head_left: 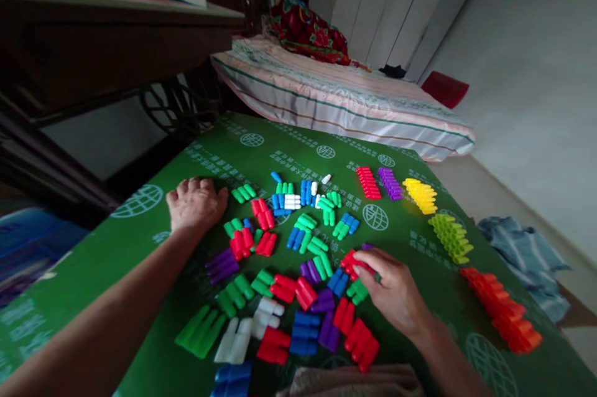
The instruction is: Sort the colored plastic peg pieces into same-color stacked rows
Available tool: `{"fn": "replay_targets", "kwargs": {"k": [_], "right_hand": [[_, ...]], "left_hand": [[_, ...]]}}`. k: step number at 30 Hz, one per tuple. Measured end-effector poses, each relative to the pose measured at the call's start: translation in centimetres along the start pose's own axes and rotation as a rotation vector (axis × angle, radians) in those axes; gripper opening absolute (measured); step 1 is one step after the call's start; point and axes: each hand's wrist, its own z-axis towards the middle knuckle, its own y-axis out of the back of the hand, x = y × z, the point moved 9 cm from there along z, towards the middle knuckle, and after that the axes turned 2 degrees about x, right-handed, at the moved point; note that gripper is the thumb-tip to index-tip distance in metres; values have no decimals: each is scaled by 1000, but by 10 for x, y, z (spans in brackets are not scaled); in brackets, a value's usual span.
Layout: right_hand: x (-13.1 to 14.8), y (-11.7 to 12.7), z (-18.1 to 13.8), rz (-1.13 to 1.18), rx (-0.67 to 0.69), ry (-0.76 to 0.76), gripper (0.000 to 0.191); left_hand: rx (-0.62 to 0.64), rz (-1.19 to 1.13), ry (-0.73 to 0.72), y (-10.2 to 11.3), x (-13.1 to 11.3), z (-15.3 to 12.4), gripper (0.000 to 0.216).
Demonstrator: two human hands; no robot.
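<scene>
Pinching red block [347, 263], R hand [397, 292], axis unclear

Blocks [305, 327] lie on the table [298, 145], joined rows [450, 238] at right, a bed [345, 95] behind.

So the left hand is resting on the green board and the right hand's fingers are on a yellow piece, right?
Nearly! In the head view, the right hand has its fingers on a red piece, not a yellow one. The left hand does rest on the green board.
</scene>
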Motion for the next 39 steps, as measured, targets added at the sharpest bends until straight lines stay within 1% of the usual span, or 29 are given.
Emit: {"fn": "replay_targets", "kwargs": {"k": [2,5,9,14,18,21,24,27,30,32,34,36,37,39], "right_hand": [[17,-10,3,-40,48,50,20],[37,-22,6,-100,94,106,19],[54,-36,8,-152,154,158,20],[72,-45,12,-216,183,258,22],[79,-57,21,-208,309,334,26],[78,-67,29,-215,413,321,25],[76,-72,35,-249,448,302,18],[74,-75,37,-280,422,283,9],[76,-73,35,-259,362,276,3],[78,-63,35,-206,280,264,2],[77,-46,37,-124,173,242,3],[64,-24,40,-45,66,197,6],[51,-12,43,-24,10,155,8],[11,14,46,-40,-116,29,14]], "left_hand": [[-4,-4,-2,-1,0,0,58],[-6,-10,-6,-2,0,0,58],[-10,-13,-6,-2,-1,0,58],[-1,1,-3,-2,-1,-2,58],[7,19,2,-2,-1,-1,59],[14,23,5,0,0,-1,58],[20,21,13,1,0,1,58],[25,21,16,0,1,4,60],[35,47,14,-2,3,7,65],[42,62,16,-4,5,9,68],[46,67,20,-5,6,9,70],[45,83,26,-5,7,10,71],[45,92,30,-5,7,10,72],[49,106,36,-6,8,10,73]]}}
